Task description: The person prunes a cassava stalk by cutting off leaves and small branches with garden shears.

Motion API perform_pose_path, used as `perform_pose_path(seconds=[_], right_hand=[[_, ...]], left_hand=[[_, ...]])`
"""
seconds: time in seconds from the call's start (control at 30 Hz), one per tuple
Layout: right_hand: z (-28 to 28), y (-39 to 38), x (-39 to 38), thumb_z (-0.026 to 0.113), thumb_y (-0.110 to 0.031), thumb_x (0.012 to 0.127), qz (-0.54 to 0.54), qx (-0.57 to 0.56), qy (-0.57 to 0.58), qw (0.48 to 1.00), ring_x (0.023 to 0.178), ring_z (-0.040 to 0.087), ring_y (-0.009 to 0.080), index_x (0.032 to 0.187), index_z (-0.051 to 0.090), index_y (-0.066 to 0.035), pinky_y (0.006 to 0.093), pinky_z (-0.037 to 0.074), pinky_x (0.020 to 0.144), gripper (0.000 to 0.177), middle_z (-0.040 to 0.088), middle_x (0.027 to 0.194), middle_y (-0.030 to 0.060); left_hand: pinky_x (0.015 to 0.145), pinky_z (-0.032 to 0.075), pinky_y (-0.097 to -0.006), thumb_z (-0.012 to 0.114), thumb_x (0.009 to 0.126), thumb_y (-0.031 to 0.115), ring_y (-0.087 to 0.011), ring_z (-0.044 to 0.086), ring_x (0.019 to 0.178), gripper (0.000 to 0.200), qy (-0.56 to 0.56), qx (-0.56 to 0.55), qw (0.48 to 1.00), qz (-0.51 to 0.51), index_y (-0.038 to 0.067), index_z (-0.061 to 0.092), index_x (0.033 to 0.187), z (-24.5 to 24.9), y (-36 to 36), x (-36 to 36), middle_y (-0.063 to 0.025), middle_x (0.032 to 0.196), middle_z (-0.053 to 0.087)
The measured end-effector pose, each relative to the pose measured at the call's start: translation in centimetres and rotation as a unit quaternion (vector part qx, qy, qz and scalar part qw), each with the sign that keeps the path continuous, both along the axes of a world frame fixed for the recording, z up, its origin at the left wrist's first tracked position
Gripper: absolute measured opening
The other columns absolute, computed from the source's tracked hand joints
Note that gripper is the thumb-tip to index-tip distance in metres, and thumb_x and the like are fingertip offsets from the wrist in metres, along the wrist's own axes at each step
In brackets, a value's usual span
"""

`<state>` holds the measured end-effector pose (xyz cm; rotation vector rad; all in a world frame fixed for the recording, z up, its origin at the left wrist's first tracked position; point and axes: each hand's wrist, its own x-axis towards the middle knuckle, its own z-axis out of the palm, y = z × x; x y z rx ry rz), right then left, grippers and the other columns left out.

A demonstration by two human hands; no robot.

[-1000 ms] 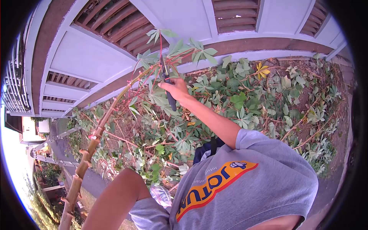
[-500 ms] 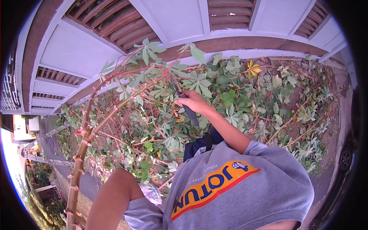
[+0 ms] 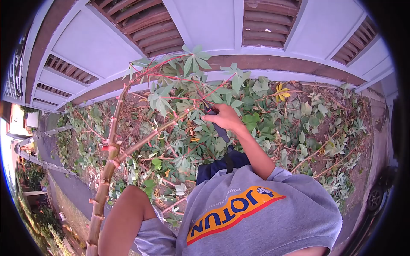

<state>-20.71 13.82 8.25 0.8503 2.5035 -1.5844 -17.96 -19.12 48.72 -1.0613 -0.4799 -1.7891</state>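
My right hand (image 3: 226, 117) is closed around the dark handle of pruning shears (image 3: 221, 133), the metal end pointing up and left among leaves. Close to that end is the tip of a knobbly brown branch (image 3: 151, 135), which forks from a thick stem (image 3: 101, 194) rising from the bottom left. A second fork (image 3: 118, 104) climbs to red-stalked, finger-lobed leaves (image 3: 197, 58) above my hand. My left arm (image 3: 130, 213) is bent at the left, its elbow raised. The left hand itself is out of view.
Cut leaves and twigs (image 3: 265, 141) cover the ground, with a yellow leaf (image 3: 280, 92) among them. A pale wall (image 3: 205, 26) with brown louvred vents (image 3: 271, 23) runs along the far side. A metal ladder (image 3: 45, 136) is at left, a dark car (image 3: 376, 196) at right.
The view has shifted, and the stem and its forks appear farther right. The leafy tops sit differently around the shears. My right hand still grips the shears, slightly farther right in view.
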Motion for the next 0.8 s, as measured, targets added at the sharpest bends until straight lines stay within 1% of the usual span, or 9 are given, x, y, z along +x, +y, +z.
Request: perform_pose_path(seconds=[0.23,0.3,0.37,0.4,0.43,0.5,0.53,0.7,0.8], right_hand=[[0.4,-1.1,2.0,0.078,-0.05,0.063,-0.005,0.05,0.014,0.999,0.079,0.068,0.0288,0.086,0.071,-0.007,0.0383,0.05,0.074,0.049,0.07,0.08,0.0112],[-1.5,-1.1,2.1,0.078,-0.053,0.064,-0.025,0.041,0.025,0.999,0.07,0.066,0.0248,0.084,0.07,-0.005,0.0361,0.05,0.067,0.053,0.068,0.074,0.0097],[-3.8,-0.6,2.0,0.079,-0.056,0.064,-0.06,-0.086,0.003,0.995,0.06,0.06,0.0188,0.081,0.068,-0.003,0.033,0.046,0.06,0.057,0.064,0.068,0.0072],[-4.5,-0.6,2.0,0.078,-0.052,0.07,-0.065,-0.095,0.019,0.993,0.056,0.053,0.0139,0.078,0.067,-0.002,0.0305,0.041,0.054,0.052,0.06,0.064,0.0038],[-4.0,-0.6,2.0,0.078,-0.052,0.07,-0.066,-0.096,0.019,0.993,0.056,0.053,0.0139,0.078,0.067,-0.002,0.0305,0.041,0.054,0.052,0.06,0.064,0.0038],[-2.9,-1.1,2.1,0.075,-0.043,0.077,-0.137,-0.253,0.113,0.951,0.057,0.054,0.0122,0.079,0.066,-0.002,0.0294,0.041,0.056,0.042,0.061,0.065,0.0021],[-3.5,-0.9,2.1,0.072,-0.037,0.08,-0.123,-0.249,0.139,0.951,0.059,0.054,0.0106,0.081,0.066,-0.002,0.0273,0.041,0.057,0.035,0.061,0.067,0.0011],[-5.9,0.7,4.0,0.073,-0.042,0.076,-0.091,-0.274,0.091,0.953,0.065,0.058,0.0134,0.084,0.066,-0.002,0.0281,0.042,0.061,0.042,0.063,0.071,0.0039],[-6.7,1.3,6.0,0.074,-0.048,0.07,-0.069,-0.142,0.086,0.984,0.07,0.06,0.0232,0.089,0.067,0.001,0.036,0.044,0.067,0.053,0.064,0.074,0.012]], left_hand=[[0.039,0.035,-0.0217,0.063,0.089,0.016,-0.0106,0.042,0.05,0.012,-0.045,-0.05,0.994,-0.09,0.006,0.058,0.092,-2.9,1.2,-2.0,-0.0006,0.064,0.046],[0.038,0.035,-0.0214,0.063,0.089,0.016,-0.0103,0.042,0.05,0.011,-0.065,-0.068,0.989,-0.114,0.006,0.057,0.091,-4.3,2.0,-3.0,-0.0002,0.064,0.046],[0.038,0.035,-0.0211,0.063,0.088,0.016,-0.0099,0.042,0.049,0.011,-0.083,-0.083,0.984,-0.136,0.007,0.057,0.09,-5.7,3.0,-4.1,0.0002,0.063,0.046],[0.038,0.035,-0.0209,0.063,0.088,0.016,-0.0097,0.042,0.049,0.011,-0.092,-0.091,0.981,-0.145,0.007,0.057,0.09,-6.4,3.5,-4.7,0.0004,0.063,0.046],[0.038,0.035,-0.0208,0.063,0.088,0.017,-0.0096,0.042,0.049,0.011,-0.095,-0.099,0.978,-0.157,0.007,0.057,0.089,-7.1,3.7,-4.9,0.0006,0.062,0.045],[0.038,0.035,-0.0204,0.063,0.088,0.017,-0.0092,0.042,0.049,0.011,-0.112,-0.108,0.974,-0.165,0.008,0.056,0.088,-8.5,4.3,-5.8,0.0011,0.062,0.045],[0.038,0.035,-0.0203,0.063,0.088,0.017,-0.0091,0.042,0.048,0.011,-0.117,-0.112,0.971,-0.173,0.008,0.056,0.088,-9.1,4.4,-6.1,0.0013,0.062,0.045],[0.037,0.035,-0.0195,0.063,0.088,0.017,-0.0082,0.042,0.047,0.011,-0.137,-0.129,0.964,-0.187,0.009,0.055,0.086,-11.6,4.6,-6.4,0.0023,0.06,0.045],[0.037,0.035,-0.019,0.062,0.087,0.018,-0.0077,0.042,0.047,0.012,-0.156,-0.137,0.958,-0.195,0.01,0.055,0.084,-13.1,5.0,-6.3,0.0029,0.059,0.044]])
